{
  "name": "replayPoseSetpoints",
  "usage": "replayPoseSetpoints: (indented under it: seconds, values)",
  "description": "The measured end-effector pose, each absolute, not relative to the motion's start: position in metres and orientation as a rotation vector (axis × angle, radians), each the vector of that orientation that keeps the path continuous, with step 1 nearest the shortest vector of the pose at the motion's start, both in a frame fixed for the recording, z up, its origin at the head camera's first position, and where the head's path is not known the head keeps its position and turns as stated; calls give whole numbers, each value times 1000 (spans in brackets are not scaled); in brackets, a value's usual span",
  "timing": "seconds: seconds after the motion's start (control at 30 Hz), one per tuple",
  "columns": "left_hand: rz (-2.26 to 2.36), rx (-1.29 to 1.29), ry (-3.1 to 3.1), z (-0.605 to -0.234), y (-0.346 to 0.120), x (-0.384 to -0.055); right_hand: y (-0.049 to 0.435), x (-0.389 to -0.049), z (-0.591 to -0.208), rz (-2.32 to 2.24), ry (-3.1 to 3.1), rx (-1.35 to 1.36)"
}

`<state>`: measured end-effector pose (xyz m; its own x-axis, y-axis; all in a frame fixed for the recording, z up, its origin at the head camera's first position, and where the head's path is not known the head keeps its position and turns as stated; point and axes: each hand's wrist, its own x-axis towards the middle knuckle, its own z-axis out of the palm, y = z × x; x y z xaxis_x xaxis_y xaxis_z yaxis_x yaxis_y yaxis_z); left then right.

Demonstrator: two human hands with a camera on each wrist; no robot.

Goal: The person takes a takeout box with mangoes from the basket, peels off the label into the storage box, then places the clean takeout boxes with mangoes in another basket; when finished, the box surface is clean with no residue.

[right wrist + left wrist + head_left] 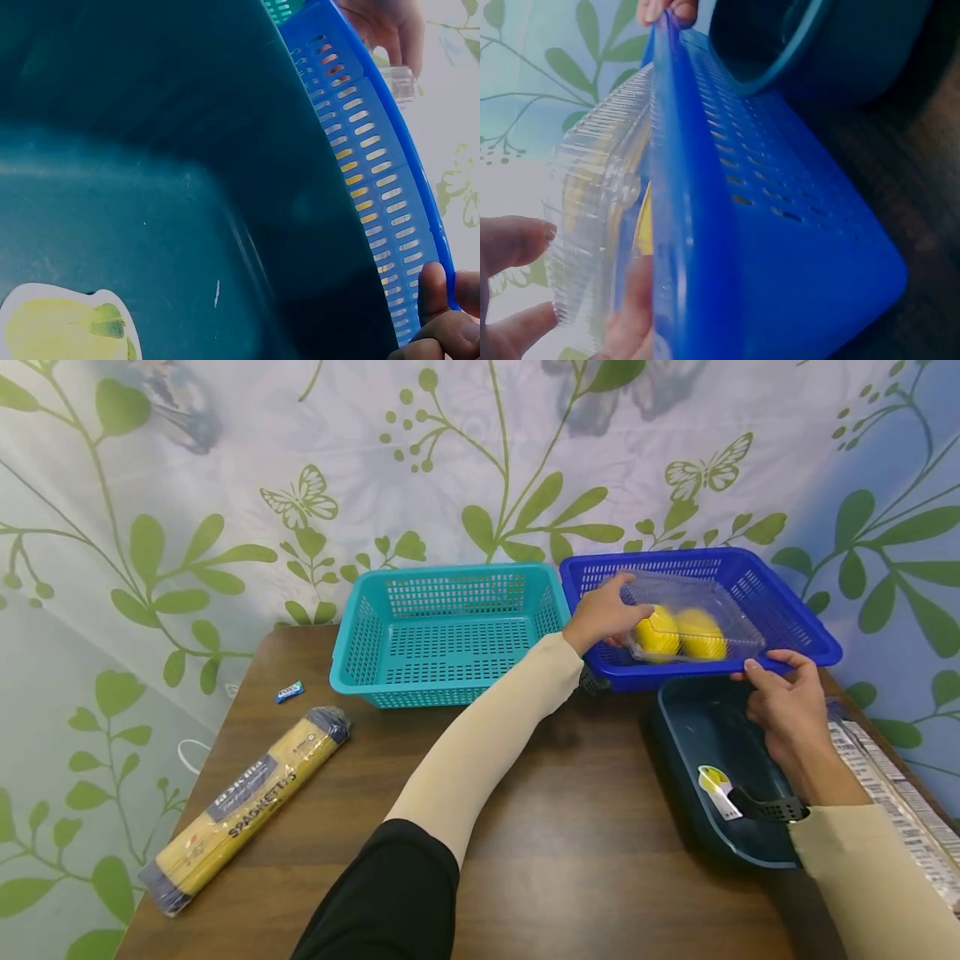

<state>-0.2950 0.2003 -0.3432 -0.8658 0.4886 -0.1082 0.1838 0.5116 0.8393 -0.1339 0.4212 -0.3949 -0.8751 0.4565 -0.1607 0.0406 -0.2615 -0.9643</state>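
My left hand (600,612) holds the left end of a clear plastic box (738,625), which sits tilted inside the blue basket (806,639). Rounded yellow things (702,635) show through the plastic; their kind is not plain. In the left wrist view, spread fingers touch the ridged side of the box (592,195), and part of the hand is hidden by the basket rim (679,225). With thumb and fingers, my right hand (795,714) pinches the basket's near right rim, reaching over a dark teal tub (708,727). That pinch also appears in the right wrist view, on the rim (431,202).
A turquoise basket (450,697) stands left of the blue one. On the table's left lie a spaghetti pack (247,810) and a small blue packet (289,692). The tub bears a yellow-and-white sticker (716,785). A long printed package (892,785) lies at the right edge.
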Motion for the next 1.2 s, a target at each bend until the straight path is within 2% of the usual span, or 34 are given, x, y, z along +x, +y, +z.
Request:
replayPoseSetpoints:
  seconds: [0.17, 0.43, 0.57, 0.7, 0.8, 1.0, 1.2]
  values:
    - [1013, 622, 2588, -345, 209, -293, 421, -134, -395, 2224, -1726, -638]
    - [440, 892, 3011, -354, 218, -279, 421, -132, -397, 2240, -1734, -595]
    - [295, 908, 3076, -354, 220, -272, 421, -131, -400, 2242, -1733, -581]
    - [311, 943, 3078, -348, 220, -264, 423, -130, -403, 2231, -1731, -573]
    - [381, 1073, 3044, -343, 208, -252, 423, -129, -407, 2222, -1733, -567]
    - [425, 1361, 2954, -332, 169, -206, 421, -129, -412, 2181, -1773, -552]
    - [521, 1590, 2862, -336, 128, -166, 417, -130, -413, 1833, -2039, -720]
